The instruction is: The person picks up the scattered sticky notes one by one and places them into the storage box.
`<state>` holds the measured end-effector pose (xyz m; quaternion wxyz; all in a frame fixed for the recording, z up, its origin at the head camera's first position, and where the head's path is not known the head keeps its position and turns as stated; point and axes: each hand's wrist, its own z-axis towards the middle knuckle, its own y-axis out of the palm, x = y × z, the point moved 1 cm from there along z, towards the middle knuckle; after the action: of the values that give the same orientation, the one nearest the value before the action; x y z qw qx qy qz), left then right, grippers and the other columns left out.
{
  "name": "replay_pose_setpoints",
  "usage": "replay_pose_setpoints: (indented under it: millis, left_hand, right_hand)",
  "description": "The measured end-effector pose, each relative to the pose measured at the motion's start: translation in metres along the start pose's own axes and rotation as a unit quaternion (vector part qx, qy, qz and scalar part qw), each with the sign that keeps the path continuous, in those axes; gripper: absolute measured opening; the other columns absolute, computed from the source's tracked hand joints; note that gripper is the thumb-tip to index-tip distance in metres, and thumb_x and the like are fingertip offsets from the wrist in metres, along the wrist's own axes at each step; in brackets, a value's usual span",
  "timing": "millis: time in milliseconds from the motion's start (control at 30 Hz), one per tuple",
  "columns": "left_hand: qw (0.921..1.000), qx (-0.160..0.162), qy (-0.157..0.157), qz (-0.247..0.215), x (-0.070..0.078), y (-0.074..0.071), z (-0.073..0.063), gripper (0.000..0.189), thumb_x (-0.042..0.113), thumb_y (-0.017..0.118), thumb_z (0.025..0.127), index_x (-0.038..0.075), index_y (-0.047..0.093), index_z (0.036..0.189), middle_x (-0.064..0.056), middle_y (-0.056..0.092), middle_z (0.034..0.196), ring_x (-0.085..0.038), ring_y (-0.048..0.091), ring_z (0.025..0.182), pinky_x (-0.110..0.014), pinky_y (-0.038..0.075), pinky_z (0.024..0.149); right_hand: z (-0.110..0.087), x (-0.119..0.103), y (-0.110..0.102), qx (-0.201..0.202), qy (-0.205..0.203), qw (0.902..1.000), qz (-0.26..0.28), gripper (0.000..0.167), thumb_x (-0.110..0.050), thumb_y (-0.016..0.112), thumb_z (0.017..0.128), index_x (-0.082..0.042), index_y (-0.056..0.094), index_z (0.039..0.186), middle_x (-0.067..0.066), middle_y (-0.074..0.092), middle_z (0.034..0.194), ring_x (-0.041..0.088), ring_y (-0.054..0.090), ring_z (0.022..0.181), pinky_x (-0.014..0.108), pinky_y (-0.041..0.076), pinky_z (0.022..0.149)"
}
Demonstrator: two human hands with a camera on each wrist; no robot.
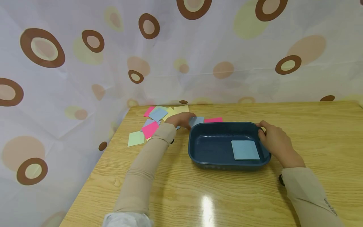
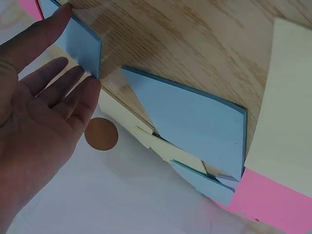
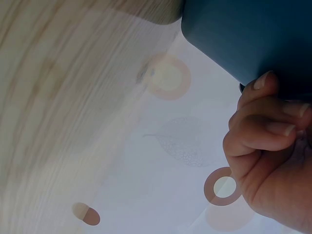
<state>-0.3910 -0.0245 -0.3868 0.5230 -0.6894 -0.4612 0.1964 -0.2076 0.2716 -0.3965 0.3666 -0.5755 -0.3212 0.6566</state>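
My left hand (image 1: 181, 119) reaches to the back of the table and pinches a light blue sticky-note pad (image 1: 198, 120). In the left wrist view, the thumb and fingertips of that hand (image 2: 44, 105) hold the pad (image 2: 83, 46) tilted by its edges. A dark blue rectangular tray (image 1: 211, 148) is just right of it. Inside the tray, toward the right, lies a light blue sticky-note stack (image 1: 245, 150). My right hand (image 1: 275, 144) grips the tray's right end, and curled fingers show against the tray's wall (image 3: 239, 34) in the right wrist view.
Several pads in pink, blue, yellow and green lie scattered at the back left, among them a pink pad (image 1: 150, 129) and a pale green pad (image 1: 136, 138). Another pink pad (image 1: 213, 120) lies behind the tray. A patterned curtain (image 1: 198, 82) borders the wooden table (image 1: 227, 201).
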Motion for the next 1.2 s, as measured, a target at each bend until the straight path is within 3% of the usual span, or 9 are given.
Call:
replay_pose_setpoints:
  millis: [233,467,733,1000,1200]
  left_hand:
    - [0.9997,0.022,-0.010,0.001,-0.002,0.001,-0.001,0.070,0.017,0.073,0.086,0.013,0.039,0.147,-0.010,0.035,0.151,-0.027,0.030,0.139,-0.041,0.031,0.109]
    - [0.9986,0.029,-0.035,-0.027,-0.003,0.003,-0.006,0.074,0.020,0.075,0.084,0.015,0.036,0.146,-0.015,0.029,0.147,-0.027,0.034,0.134,-0.044,0.037,0.103]
    - [0.9984,0.042,-0.032,0.022,0.004,0.003,-0.006,0.063,0.023,0.074,0.085,0.014,0.046,0.141,-0.015,0.036,0.141,-0.030,0.035,0.127,-0.043,0.037,0.102]
    - [0.9959,0.022,-0.023,0.085,0.006,0.007,0.002,0.065,0.035,0.067,0.089,0.016,0.041,0.146,-0.015,0.034,0.145,-0.030,0.032,0.130,-0.046,0.027,0.107]
    - [0.9970,0.027,-0.006,0.072,0.005,0.009,0.011,0.066,0.042,0.060,0.092,0.012,0.039,0.147,-0.014,0.035,0.143,-0.029,0.036,0.128,-0.047,0.030,0.106]
  right_hand:
    - [0.000,0.001,0.001,0.007,-0.010,0.9999,0.003,0.034,-0.008,0.041,0.098,0.005,0.047,0.129,0.004,0.043,0.055,0.016,0.038,0.043,0.028,0.029,0.041]
    - [-0.001,0.001,0.002,0.005,-0.006,1.0000,0.000,0.034,-0.009,0.042,0.099,0.004,0.047,0.130,0.004,0.043,0.056,0.016,0.038,0.044,0.029,0.030,0.041]
    - [-0.002,0.001,0.002,0.006,-0.007,1.0000,-0.001,0.033,-0.008,0.043,0.099,0.004,0.048,0.129,0.004,0.044,0.056,0.016,0.038,0.044,0.029,0.030,0.042]
    - [-0.002,0.002,0.002,0.005,-0.004,1.0000,0.003,0.033,-0.008,0.043,0.099,0.005,0.048,0.129,0.004,0.042,0.056,0.016,0.038,0.044,0.029,0.030,0.042]
    - [-0.003,0.001,0.001,0.008,-0.003,0.9999,0.005,0.033,-0.008,0.044,0.099,0.005,0.048,0.129,0.003,0.041,0.055,0.016,0.038,0.044,0.029,0.030,0.043]
